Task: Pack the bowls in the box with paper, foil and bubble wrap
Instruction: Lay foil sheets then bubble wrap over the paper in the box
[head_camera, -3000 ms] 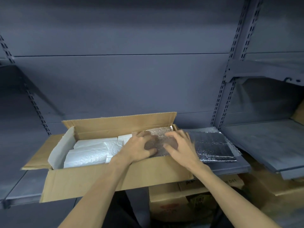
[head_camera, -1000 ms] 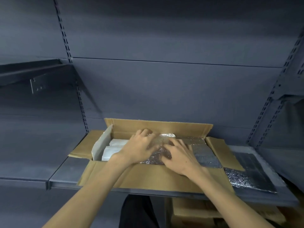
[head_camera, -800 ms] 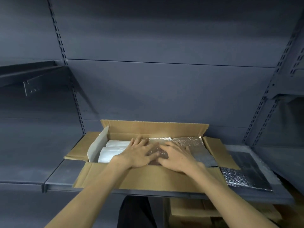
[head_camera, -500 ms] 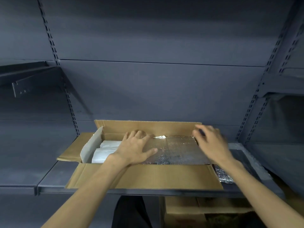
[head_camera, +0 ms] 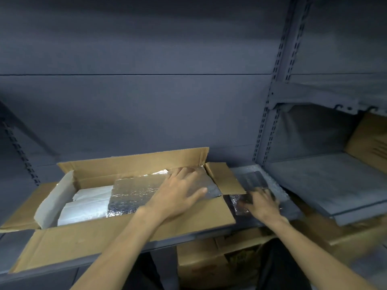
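On the grey metal shelf (head_camera: 276, 221) sits an open cardboard box (head_camera: 129, 233), its four flaps folded outward. Inside it, a silver foil sheet (head_camera: 134, 195) covers the middle and right part of the contents, and white paper-wrapped bundles (head_camera: 88, 206) show at the left end, with more white paper (head_camera: 52, 200) standing against the left inner wall. No bowl can be seen uncovered.

The left hand (head_camera: 178, 197) lies flat on the right part of the foil sheet inside the box, fingers straight and spread, palm down, pressing on it. The right hand (head_camera: 261, 203) is outside the box, just past its right flap (head_camera: 227, 180), resting palm down with fingers spread on a stack of foil sheets (head_camera: 251, 181) that lies on the shelf; this hand is blurred, and it does not appear to pinch anything.

Below the shelf stands another cardboard box (head_camera: 201, 264). On the right, a neighbouring shelf (head_camera: 326, 183) carries a further carton (head_camera: 370, 143) at the frame edge.
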